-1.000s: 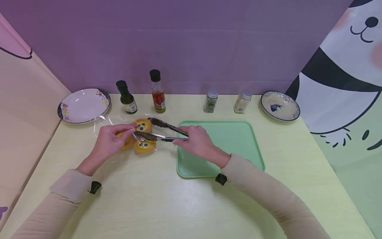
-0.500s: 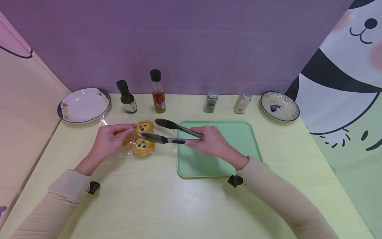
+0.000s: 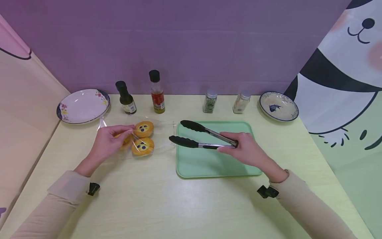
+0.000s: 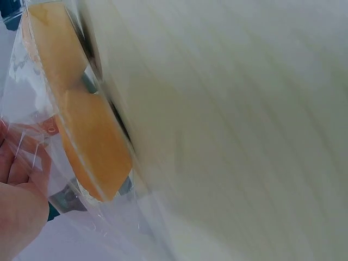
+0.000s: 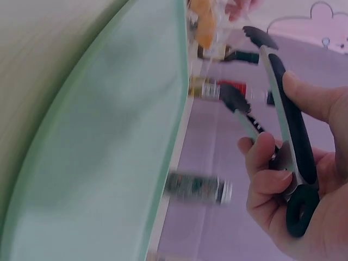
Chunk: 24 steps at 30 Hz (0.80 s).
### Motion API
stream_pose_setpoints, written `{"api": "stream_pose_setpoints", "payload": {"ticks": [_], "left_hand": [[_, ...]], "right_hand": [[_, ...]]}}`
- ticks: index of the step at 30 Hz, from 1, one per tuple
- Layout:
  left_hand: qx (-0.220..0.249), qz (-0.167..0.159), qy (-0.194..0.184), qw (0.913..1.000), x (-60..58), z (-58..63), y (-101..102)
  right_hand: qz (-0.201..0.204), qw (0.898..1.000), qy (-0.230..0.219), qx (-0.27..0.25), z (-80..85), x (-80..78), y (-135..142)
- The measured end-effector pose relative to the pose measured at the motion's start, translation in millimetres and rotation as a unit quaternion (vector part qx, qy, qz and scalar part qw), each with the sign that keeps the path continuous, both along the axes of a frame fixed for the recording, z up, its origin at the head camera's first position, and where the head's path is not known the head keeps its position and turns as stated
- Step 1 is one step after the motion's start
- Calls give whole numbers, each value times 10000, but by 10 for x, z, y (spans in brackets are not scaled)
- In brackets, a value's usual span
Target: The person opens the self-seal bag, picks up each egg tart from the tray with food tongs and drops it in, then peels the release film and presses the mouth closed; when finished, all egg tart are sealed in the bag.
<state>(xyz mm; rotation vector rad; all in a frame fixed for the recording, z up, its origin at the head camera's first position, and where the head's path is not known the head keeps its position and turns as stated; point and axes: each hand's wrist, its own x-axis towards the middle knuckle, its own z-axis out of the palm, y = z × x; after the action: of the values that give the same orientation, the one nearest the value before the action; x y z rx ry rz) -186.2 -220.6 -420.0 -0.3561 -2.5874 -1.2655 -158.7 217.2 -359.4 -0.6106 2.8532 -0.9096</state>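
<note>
My left hand pinches the edge of a clear plastic bag on the left of the table. Round yellow pastries with dark dots lie in it; one pastry shows plainly, another is partly behind my fingers. In the left wrist view an orange-yellow pastry shows side-on through the film. My right hand grips black-tipped metal tongs over the green tray. Their arms stand apart, pointing left, with nothing between the tips. The right wrist view shows fingers and thumb around the tongs' handles.
Along the back stand a floral plate, a dark bottle, a red-labelled bottle and two spice jars, one with green herbs, one pale. A small blue-rimmed dish is at the back right.
My right hand has drawn the tongs from the bag rightward to above the tray. My left hand stays nearly in place, holding the bag.
</note>
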Motion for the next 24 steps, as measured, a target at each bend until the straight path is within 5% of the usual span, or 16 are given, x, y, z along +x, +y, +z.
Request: {"api": "stream_pose_setpoints", "payload": {"ticks": [11, 24], "left_hand": [[-34, 57, -288, 9996, 35, 18, 35], [-61, 30, -157, 9999, 35, 2, 38]], "right_hand": [[-758, 9926, 943, 82, -122, 223, 747], [-2317, 9612, 1378, 578, -252, 587, 1361]]}}
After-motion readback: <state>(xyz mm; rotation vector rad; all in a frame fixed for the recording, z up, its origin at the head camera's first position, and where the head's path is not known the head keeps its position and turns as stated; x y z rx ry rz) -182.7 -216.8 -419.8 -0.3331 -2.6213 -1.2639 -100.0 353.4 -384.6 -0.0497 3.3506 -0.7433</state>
